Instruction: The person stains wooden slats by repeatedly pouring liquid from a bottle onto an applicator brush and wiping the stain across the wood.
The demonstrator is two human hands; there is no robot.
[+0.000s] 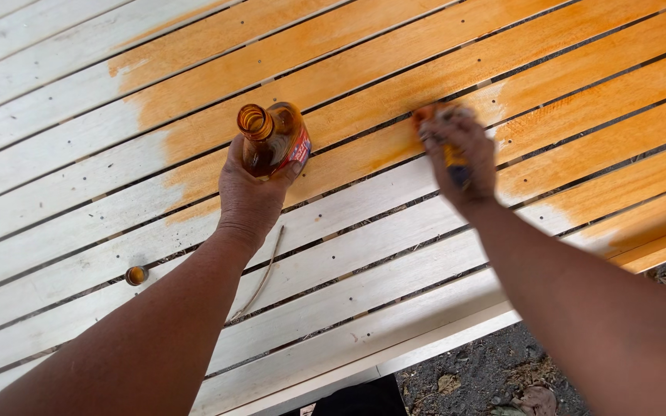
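My left hand (250,192) grips an open amber glass bottle (271,139) with a red label, held upright just above the wooden slats. My right hand (460,154) is closed on a stained cloth or sponge (435,114), pressed against a slat where the orange stain ends. The slatted wooden panel (79,146) is stained orange over its upper right part and bare pale wood at the left and near edge.
A small bottle cap (136,275) lies on a bare slat at the left. A thin strip or twig (260,279) rests on the slats below my left wrist. Dark ground (472,370) shows past the panel's near edge.
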